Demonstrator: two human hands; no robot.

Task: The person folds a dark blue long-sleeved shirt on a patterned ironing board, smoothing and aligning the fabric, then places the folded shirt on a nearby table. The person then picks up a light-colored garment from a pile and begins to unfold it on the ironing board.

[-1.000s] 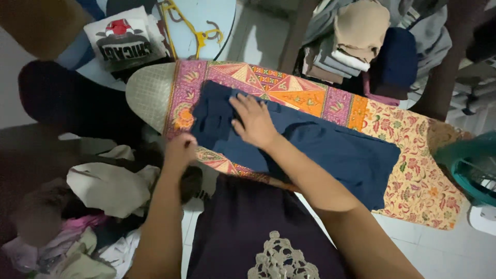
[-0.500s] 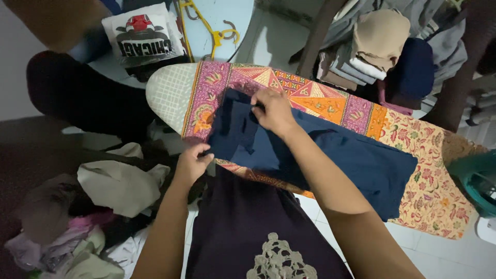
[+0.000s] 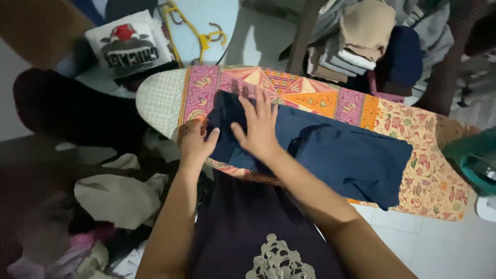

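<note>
navy garment (image 3: 330, 155) under flat right hand (image 3: 260, 129)

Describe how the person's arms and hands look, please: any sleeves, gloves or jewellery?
Both forearms are bare, with no sleeves in view. The left hand and right hand wear no gloves; no rings, watch or bracelets are visible in this dim picture.

Dim light falling over white tiled floor (image 3: 439, 248). Stack of folded clothes (image 3: 356, 46) sitting beyond grip, to its right. Yellow hangers (image 3: 199, 33) lying on pale blue round table (image 3: 227, 15) beyond grip. Crumpled laundry heap (image 3: 103, 206) lying left, nearer wearer. Teal basket (image 3: 473, 157) showing far right.
</note>
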